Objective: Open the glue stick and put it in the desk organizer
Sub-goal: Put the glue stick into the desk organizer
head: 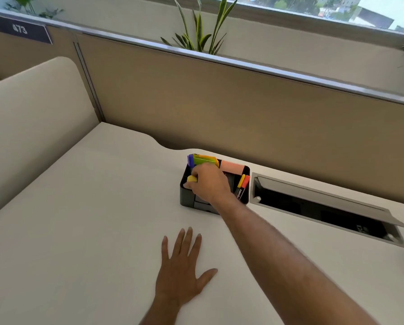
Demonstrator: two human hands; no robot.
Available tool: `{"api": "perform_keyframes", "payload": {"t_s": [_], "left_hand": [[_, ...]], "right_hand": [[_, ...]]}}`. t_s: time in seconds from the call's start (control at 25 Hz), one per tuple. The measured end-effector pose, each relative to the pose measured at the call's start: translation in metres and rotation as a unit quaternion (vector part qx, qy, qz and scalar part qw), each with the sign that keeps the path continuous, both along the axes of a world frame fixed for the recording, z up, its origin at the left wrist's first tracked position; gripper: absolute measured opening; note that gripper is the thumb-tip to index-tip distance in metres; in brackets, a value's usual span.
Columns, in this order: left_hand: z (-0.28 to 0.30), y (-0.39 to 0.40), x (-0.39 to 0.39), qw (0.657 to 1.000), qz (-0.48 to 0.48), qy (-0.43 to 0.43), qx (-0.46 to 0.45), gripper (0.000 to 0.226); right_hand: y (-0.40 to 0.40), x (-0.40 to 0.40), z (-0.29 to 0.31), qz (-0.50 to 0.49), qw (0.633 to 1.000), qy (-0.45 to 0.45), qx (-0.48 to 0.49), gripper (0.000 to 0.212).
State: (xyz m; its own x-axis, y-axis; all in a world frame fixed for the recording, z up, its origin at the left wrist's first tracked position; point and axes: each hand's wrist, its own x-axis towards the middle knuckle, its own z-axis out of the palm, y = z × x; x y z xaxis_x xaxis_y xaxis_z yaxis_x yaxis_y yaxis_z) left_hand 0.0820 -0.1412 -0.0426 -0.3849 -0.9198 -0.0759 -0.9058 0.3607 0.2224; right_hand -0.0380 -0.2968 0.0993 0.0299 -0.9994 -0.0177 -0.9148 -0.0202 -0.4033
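Yellow glue stick (pixel 192 178) sits pinched in the right hand (pixel 209 184), right over the left end of the black desk organizer (pixel 187 195). Left hand (pixel 181 273) lies flat on the white desk (pixel 79 219), fingers spread wide.

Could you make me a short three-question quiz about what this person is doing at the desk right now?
1. True or false: the left hand lies flat on the desk.
2. The right hand is over which thing? A) the black desk organizer B) the open cable tray C) the plant
3. What colour is the small object at the right hand's fingertips?

Key
1. True.
2. A.
3. Yellow; it is probably part of the glue stick, but the hand hides most of it.
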Motion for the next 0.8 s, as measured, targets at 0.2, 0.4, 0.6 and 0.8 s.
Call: {"api": "perform_keyframes", "payload": {"t_s": [0.2,0.4,0.6,0.8], "left_hand": [[0.001,0.000,0.001,1.000,0.000,0.006,0.001,0.089],[0.001,0.000,0.002,1.000,-0.002,0.011,0.006,0.090],[0.001,0.000,0.002,1.000,-0.003,0.015,0.008,0.091],[0.004,-0.001,0.000,1.000,0.002,0.019,0.001,0.092]], "right_hand": [[-0.007,0.007,-0.013,-0.023,0.999,-0.013,0.030,0.035],[-0.006,0.006,-0.023,-0.073,0.994,-0.067,0.048,0.037],[-0.004,0.006,-0.025,-0.078,0.993,-0.073,0.047,0.037],[0.000,0.003,-0.026,-0.060,0.995,-0.073,0.036,0.030]]}}
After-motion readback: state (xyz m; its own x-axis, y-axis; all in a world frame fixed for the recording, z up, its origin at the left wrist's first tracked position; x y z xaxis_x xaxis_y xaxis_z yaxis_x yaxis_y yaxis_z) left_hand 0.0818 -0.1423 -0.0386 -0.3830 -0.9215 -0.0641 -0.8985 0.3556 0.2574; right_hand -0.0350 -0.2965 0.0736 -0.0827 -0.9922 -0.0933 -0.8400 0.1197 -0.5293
